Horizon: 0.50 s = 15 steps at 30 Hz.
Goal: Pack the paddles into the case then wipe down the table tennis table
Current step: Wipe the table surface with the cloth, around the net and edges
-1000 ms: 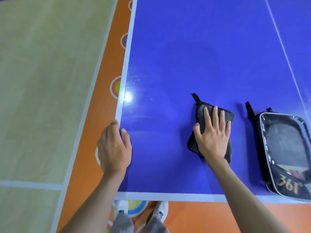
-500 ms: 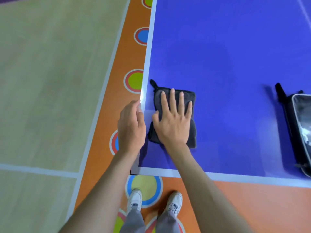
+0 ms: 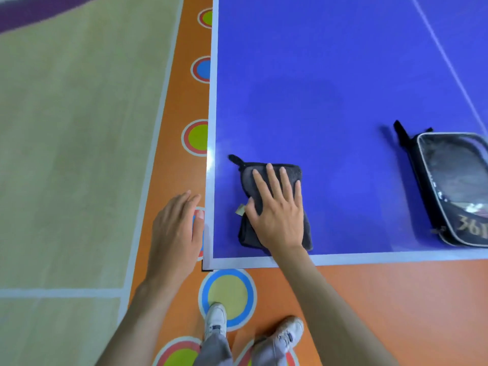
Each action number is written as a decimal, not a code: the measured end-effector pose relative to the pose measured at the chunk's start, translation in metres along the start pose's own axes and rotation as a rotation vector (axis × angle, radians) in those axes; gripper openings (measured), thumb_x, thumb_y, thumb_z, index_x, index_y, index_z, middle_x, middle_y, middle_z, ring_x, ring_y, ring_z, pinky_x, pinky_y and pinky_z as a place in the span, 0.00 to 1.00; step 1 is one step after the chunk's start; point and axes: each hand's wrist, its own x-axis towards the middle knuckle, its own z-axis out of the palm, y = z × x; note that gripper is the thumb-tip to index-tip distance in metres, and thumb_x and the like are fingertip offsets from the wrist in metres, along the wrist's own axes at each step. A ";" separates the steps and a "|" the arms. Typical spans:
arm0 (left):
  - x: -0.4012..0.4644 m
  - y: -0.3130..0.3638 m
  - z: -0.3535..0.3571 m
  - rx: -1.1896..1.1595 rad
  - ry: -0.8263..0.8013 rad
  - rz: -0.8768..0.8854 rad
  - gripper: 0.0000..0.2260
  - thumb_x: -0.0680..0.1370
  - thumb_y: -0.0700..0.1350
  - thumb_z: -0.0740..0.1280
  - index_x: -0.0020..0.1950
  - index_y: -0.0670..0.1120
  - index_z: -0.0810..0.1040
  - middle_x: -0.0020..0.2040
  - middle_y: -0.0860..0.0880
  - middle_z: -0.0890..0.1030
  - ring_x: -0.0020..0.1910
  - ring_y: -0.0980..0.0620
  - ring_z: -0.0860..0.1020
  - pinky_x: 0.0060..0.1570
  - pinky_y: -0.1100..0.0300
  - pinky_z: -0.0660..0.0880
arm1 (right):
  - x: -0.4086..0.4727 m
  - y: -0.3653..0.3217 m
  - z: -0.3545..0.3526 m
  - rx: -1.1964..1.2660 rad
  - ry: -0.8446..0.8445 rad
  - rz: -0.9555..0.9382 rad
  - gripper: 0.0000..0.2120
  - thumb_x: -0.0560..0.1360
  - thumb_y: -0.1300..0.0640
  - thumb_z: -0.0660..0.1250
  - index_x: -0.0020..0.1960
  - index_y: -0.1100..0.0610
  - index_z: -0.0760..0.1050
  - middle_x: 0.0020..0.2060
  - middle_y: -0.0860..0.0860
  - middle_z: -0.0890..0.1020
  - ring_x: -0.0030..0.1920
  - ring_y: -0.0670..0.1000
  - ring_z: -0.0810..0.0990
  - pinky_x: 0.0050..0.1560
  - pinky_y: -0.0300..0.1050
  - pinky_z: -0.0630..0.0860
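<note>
While the wiping step is judged under way, the left hand (image 3: pixel 175 233) is seen just off the near-left corner of the blue table tennis table (image 3: pixel 330 83), fingers loosely extended and holding nothing; contact with the edge cannot be told. Right of that corner, a folded dark grey cloth (image 3: pixel 272 207) is pressed flat under the right hand (image 3: pixel 277 210), whose fingers are spread. Further right of the corner, the black clear-windowed paddle case (image 3: pixel 454 188) lies closed on the tabletop. If wide strokes are made, the case could be knocked off the near edge.
</note>
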 end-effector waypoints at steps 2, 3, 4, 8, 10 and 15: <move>-0.002 0.010 0.001 0.003 -0.010 0.031 0.20 0.86 0.49 0.54 0.74 0.44 0.72 0.74 0.45 0.73 0.74 0.44 0.70 0.71 0.44 0.69 | -0.004 0.048 -0.011 -0.040 0.038 0.090 0.29 0.80 0.44 0.59 0.81 0.46 0.66 0.82 0.50 0.65 0.82 0.56 0.60 0.81 0.63 0.56; -0.003 0.015 0.001 -0.010 -0.014 0.034 0.20 0.86 0.49 0.54 0.75 0.44 0.72 0.75 0.45 0.73 0.75 0.44 0.70 0.72 0.44 0.69 | -0.007 0.073 -0.017 -0.055 0.042 0.131 0.29 0.80 0.44 0.58 0.81 0.46 0.66 0.82 0.50 0.65 0.82 0.56 0.60 0.81 0.63 0.56; -0.003 0.018 0.002 -0.024 -0.016 0.037 0.20 0.86 0.49 0.54 0.75 0.45 0.71 0.75 0.45 0.73 0.75 0.44 0.69 0.73 0.44 0.69 | -0.010 0.097 -0.023 -0.066 0.042 0.169 0.29 0.81 0.44 0.58 0.81 0.46 0.65 0.82 0.50 0.65 0.82 0.57 0.60 0.81 0.63 0.56; -0.004 0.026 0.008 -0.013 -0.050 0.063 0.20 0.88 0.50 0.52 0.76 0.44 0.71 0.74 0.45 0.74 0.75 0.44 0.69 0.74 0.47 0.66 | -0.032 0.173 -0.048 -0.077 0.032 0.246 0.30 0.81 0.43 0.55 0.82 0.47 0.64 0.82 0.51 0.64 0.82 0.58 0.59 0.79 0.66 0.58; -0.006 0.028 0.009 -0.008 -0.077 0.053 0.22 0.86 0.51 0.53 0.76 0.44 0.71 0.74 0.44 0.74 0.76 0.43 0.69 0.74 0.48 0.66 | -0.037 0.186 -0.053 -0.087 0.017 0.251 0.31 0.81 0.42 0.56 0.82 0.47 0.63 0.82 0.51 0.64 0.82 0.58 0.58 0.79 0.66 0.58; -0.011 0.027 0.006 -0.048 -0.088 0.000 0.22 0.85 0.51 0.54 0.75 0.45 0.72 0.74 0.45 0.74 0.75 0.44 0.70 0.74 0.46 0.68 | -0.038 0.172 -0.050 -0.137 -0.005 0.324 0.32 0.80 0.39 0.53 0.83 0.46 0.61 0.83 0.49 0.62 0.83 0.56 0.56 0.80 0.66 0.54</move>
